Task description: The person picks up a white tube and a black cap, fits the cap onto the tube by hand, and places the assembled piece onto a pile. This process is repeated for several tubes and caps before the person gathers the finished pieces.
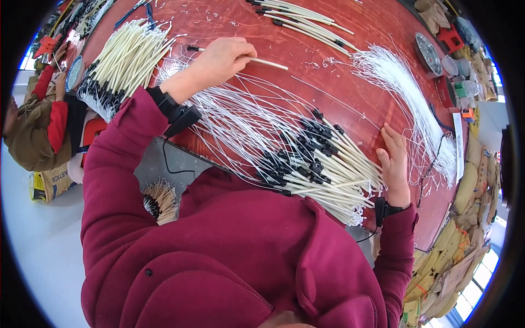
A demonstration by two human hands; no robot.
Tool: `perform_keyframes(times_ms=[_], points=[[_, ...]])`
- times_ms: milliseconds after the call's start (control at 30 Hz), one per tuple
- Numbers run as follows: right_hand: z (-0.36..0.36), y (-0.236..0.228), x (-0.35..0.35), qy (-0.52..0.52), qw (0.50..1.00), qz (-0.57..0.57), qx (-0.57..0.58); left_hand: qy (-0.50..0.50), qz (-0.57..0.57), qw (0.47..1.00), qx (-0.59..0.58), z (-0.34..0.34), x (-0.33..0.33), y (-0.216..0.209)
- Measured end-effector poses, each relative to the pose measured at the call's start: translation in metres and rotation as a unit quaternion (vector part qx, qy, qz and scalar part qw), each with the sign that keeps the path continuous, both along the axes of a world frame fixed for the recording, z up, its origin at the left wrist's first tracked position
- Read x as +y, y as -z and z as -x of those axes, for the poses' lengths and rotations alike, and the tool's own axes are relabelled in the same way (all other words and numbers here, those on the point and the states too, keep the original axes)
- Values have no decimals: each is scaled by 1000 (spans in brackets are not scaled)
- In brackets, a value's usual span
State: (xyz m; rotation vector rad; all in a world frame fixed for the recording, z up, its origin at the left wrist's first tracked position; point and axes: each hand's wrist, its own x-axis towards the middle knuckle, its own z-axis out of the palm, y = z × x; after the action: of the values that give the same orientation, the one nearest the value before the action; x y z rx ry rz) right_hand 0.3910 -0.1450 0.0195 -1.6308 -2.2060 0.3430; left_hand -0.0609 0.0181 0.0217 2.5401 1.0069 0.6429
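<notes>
My left hand [223,61] is closed around a thin cream tube [269,64] with a black end piece, held above the red table. My right hand [395,161] rests at the right of the near pile, thumb and forefinger apart. A fine white thread [336,99] runs across the table to its fingertips; whether they press on it I cannot tell. Between my hands lies a pile of cream tubes [342,183] with black fittings. Long white strings [240,117] fan out from it toward my left wrist.
Another bundle of cream tubes [128,57] lies at the left. Several tubes [306,22] sit at the far side, beside a thick hank of white strings [402,82]. A round metal tray [428,53] stands on the right. A co-worker's sleeve [57,126] shows at far left.
</notes>
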Motion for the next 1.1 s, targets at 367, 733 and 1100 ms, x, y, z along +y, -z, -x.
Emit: perform_keyframes(times_ms=[367, 733, 1100], points=[[9, -7, -2, 9, 998, 47, -41, -12, 15, 1000, 11, 4, -3, 11], [18, -11, -2, 11, 992, 41, -116, -12, 27, 999, 13, -2, -3, 11], [21, -9, -4, 19, 991, 44, -125, -17, 33, 999, 10, -7, -2, 13]])
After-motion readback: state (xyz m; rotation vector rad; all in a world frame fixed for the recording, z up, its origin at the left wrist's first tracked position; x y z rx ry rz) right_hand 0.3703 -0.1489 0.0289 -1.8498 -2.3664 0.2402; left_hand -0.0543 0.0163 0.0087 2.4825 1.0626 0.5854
